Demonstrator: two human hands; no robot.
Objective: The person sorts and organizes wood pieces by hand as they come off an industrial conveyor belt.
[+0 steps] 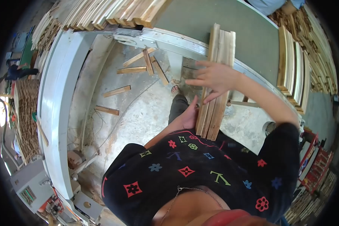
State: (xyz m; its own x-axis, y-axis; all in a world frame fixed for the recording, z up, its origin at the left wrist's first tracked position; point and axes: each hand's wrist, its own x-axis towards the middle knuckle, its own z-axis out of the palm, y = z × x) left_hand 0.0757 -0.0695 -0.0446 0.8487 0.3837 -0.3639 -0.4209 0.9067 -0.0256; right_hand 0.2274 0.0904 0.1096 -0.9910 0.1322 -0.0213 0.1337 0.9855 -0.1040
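Several narrow wooden strips (214,113) lie side by side in a bundle in front of my body. Their far ends rest over the edge of a green conveyor belt (252,41), and their near ends reach my shirt. My left hand (191,115) grips the bundle low on its left side, thumb pointing up and the other fingers hidden beneath the wood. Across the middle of the strips lies my right hand (216,79), slightly blurred, with its fingers spread out past the left edge and its thumb over the wood.
A row of wooden strips (113,13) lies at the belt's upper left, and another stack (290,67) at its right. Loose wood pieces (132,70) and a thin cable lie on the concrete floor. A pale metal frame (58,101) stands at left. Other people are partly visible.
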